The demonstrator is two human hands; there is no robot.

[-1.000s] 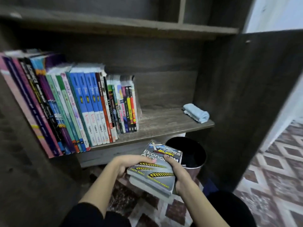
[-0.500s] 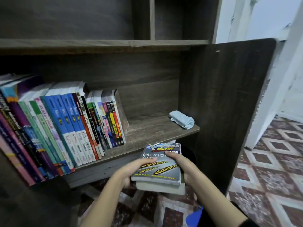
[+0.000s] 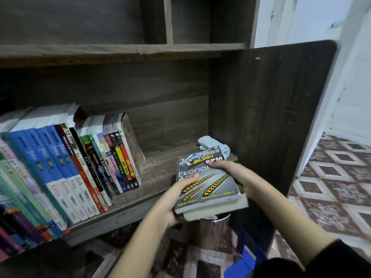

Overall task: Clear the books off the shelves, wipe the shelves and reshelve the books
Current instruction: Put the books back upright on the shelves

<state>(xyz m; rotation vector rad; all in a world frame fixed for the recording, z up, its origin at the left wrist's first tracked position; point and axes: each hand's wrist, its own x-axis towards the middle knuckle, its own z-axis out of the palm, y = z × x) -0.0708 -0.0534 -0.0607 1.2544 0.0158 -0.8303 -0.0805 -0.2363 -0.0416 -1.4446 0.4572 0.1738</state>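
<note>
Stack of books (image 3: 208, 185): gripped at either side by left hand (image 3: 176, 195) and right hand (image 3: 234, 173), held flat above front edge of shelf (image 3: 160, 173), just before cloth (image 3: 212, 146). Advised: turn upright, spines outward, press against standing row (image 3: 90, 167); keep off cloth.

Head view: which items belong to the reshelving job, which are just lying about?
Job: held book stack, gripped by left hand and right hand; shelved book row; blue cloth; shelf.
Lying about: metal bin; blue object on floor.
</note>
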